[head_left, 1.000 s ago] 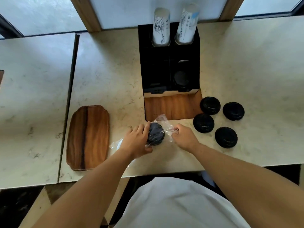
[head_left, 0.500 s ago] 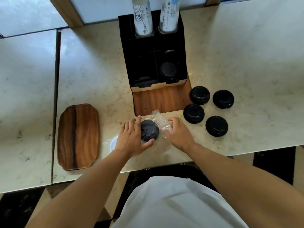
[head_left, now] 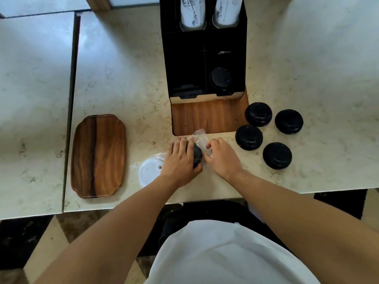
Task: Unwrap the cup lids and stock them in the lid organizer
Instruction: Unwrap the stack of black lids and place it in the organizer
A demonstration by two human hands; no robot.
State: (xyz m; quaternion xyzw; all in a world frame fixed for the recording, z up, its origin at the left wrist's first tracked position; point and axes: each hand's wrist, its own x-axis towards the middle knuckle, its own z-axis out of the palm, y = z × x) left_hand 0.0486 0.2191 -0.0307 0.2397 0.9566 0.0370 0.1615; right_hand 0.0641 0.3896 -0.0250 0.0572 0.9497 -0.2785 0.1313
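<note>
A stack of black cup lids (head_left: 197, 155) in clear plastic wrap (head_left: 200, 138) lies on the counter just in front of the lid organizer (head_left: 205, 58). My left hand (head_left: 179, 160) grips the stack from the left. My right hand (head_left: 222, 157) pinches the wrap at the stack's right side. One black lid (head_left: 221, 78) stands in the organizer's right compartment. Several loose black lids (head_left: 249, 137) lie to the right. A white lid (head_left: 148, 173) in wrap shows under my left wrist.
A wooden tray (head_left: 98, 155) lies at the left of the counter. Two stacks of paper cups (head_left: 192, 13) stand in the organizer's back slots. The organizer's wooden base (head_left: 207, 119) juts forward. A gap (head_left: 70, 99) separates two counter slabs.
The camera has tilted down and shifted, so everything sits lower in view. Both hands stay on the wrapped stack, closer together; the white wrapped lid now shows beside my left wrist.
</note>
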